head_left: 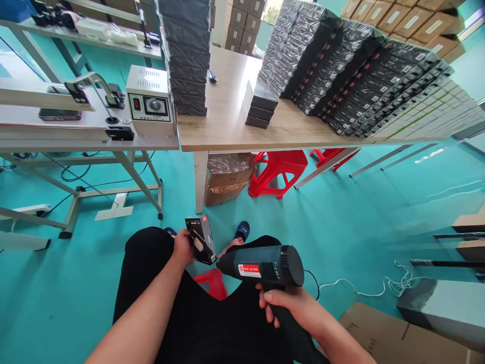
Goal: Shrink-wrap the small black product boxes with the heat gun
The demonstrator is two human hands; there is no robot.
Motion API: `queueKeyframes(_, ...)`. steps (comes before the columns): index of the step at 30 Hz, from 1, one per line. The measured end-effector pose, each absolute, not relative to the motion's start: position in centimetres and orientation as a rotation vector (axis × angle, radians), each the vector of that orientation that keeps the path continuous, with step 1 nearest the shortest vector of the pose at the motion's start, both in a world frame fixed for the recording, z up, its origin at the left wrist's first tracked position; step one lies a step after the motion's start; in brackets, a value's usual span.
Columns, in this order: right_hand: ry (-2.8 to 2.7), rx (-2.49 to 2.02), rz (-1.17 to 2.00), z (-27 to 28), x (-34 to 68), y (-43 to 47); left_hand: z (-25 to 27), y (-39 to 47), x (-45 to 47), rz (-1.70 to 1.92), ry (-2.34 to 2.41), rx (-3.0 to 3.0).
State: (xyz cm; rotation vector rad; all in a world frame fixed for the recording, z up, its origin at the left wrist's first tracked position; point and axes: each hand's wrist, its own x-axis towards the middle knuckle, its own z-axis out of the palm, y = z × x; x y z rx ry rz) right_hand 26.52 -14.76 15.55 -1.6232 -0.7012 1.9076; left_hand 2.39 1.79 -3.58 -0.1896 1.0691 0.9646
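Observation:
A small black product box (pixel 200 238) with a printed picture sits in my left hand (pixel 182 247), whose fingers are closed on its left side. Wrapped around the handle of a dark blue heat gun (pixel 265 265), my right hand (pixel 290 306) holds it over my lap. The gun points left, and its nozzle is close to the box's lower right corner; whether they touch I cannot tell. A red and white label shows on the gun's body. Beneath the box and nozzle, part of a red stool (pixel 214 284) is visible between my legs.
Ahead stands a wooden-topped table (pixel 227 132) with a stack of dark boxes (pixel 188 65), three small boxes (pixel 261 103) and many film-wrapped boxes (pixel 322 55). A sealing machine (pixel 149 101) is at left. Under the table are a carton (pixel 229 182) and red stool (pixel 278 169). Cartons (pixel 382 333) lie lower right.

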Motion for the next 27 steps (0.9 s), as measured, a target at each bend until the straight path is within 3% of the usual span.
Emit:
queueKeyframes(18,-0.56,-1.614,1.786,15.0,25.3,-15.1,-2.9,1.9,2.3,1.085,1.056,-0.098)
queueKeyframes(23,-0.575,-1.373,2.098,15.0,26.7,-16.4,-2.9,1.8,1.8,0.999,0.985,-0.075)
queueKeyframes(27,-0.446,-1.386,1.997,13.9,28.3,-16.4,-2.4,1.5,1.4,0.815,0.819,-0.058)
